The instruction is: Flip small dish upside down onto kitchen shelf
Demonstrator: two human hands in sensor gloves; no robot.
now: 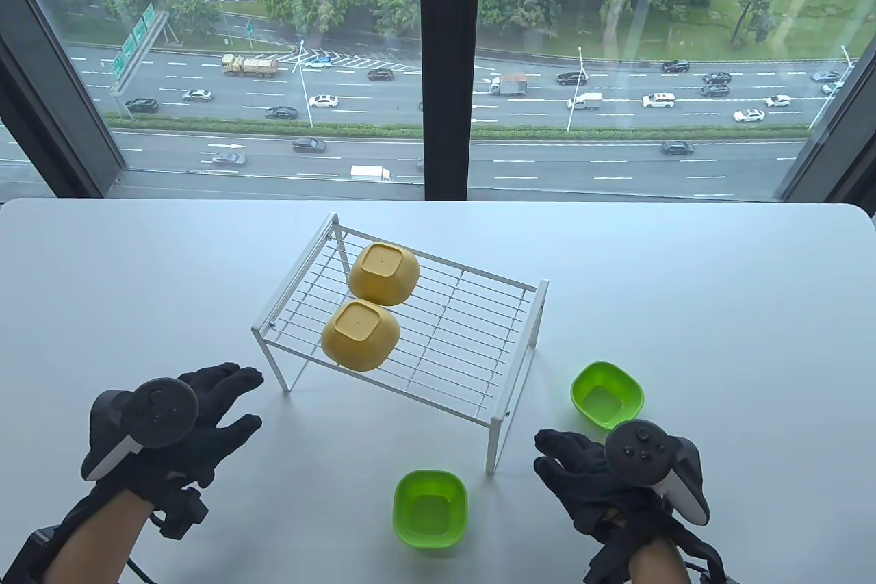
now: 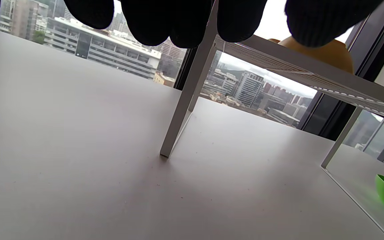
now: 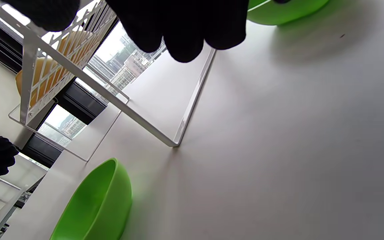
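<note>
A white wire kitchen shelf (image 1: pixel 438 331) stands mid-table. Two yellow dishes lie upside down on it, one at the back (image 1: pixel 383 273) and one nearer (image 1: pixel 361 335). Two green dishes sit upright on the table: one (image 1: pixel 430 507) in front of the shelf, one (image 1: pixel 607 395) to its right. My left hand (image 1: pixel 229 406) hovers left of the shelf, fingers straight, holding nothing. My right hand (image 1: pixel 558 457) hovers between the two green dishes, fingers relaxed and empty. The wrist views show the shelf leg (image 2: pixel 182 100), a yellow dish (image 2: pixel 325 53) and a green dish (image 3: pixel 95 203).
The white table (image 1: pixel 718 310) ends at a large window at the back. The shelf's right frame foot (image 3: pixel 178 133) stands close to my right hand. Bare tabletop lies to the far left and far right.
</note>
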